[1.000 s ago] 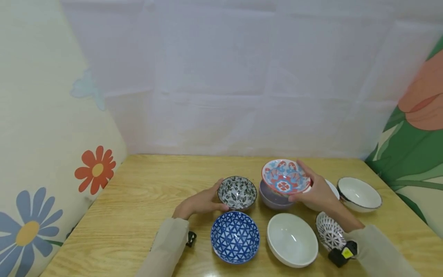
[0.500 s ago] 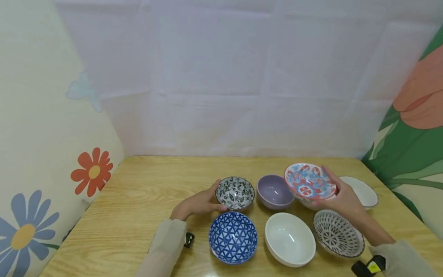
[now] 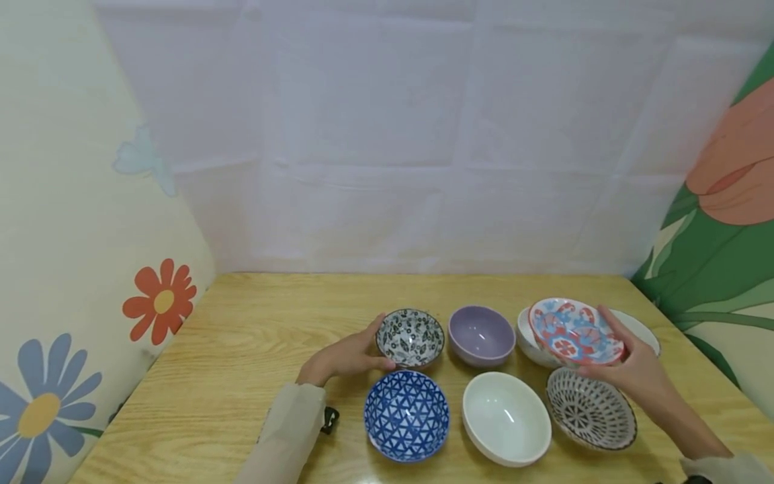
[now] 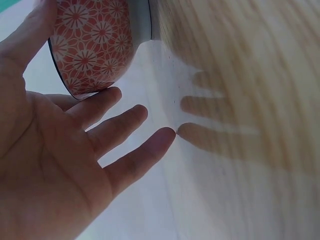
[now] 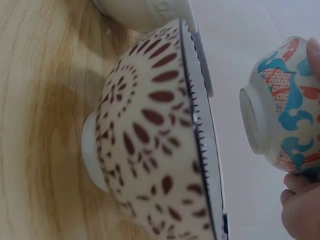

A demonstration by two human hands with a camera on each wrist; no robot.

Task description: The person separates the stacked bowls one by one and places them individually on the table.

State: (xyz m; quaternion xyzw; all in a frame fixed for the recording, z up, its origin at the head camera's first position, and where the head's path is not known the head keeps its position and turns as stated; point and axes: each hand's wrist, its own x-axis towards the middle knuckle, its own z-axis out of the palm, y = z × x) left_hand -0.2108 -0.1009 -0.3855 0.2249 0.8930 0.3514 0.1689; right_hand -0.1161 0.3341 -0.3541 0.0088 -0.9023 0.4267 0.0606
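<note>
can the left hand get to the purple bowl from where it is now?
Probably yes. The left hand rests against the black-and-white floral bowl, and the purple bowl sits just beyond it, open on top. It would likely have to reach over the floral bowl; the right hand is off to the side.

The left hand (image 3: 347, 355) lies low with its thumb up and fingers straight and spread, forearm in a pale sleeve. The right hand (image 3: 635, 366) is raised, its forearm angling back to the right, fingers and thumb seemingly curled in a grip, though mostly hidden
</note>
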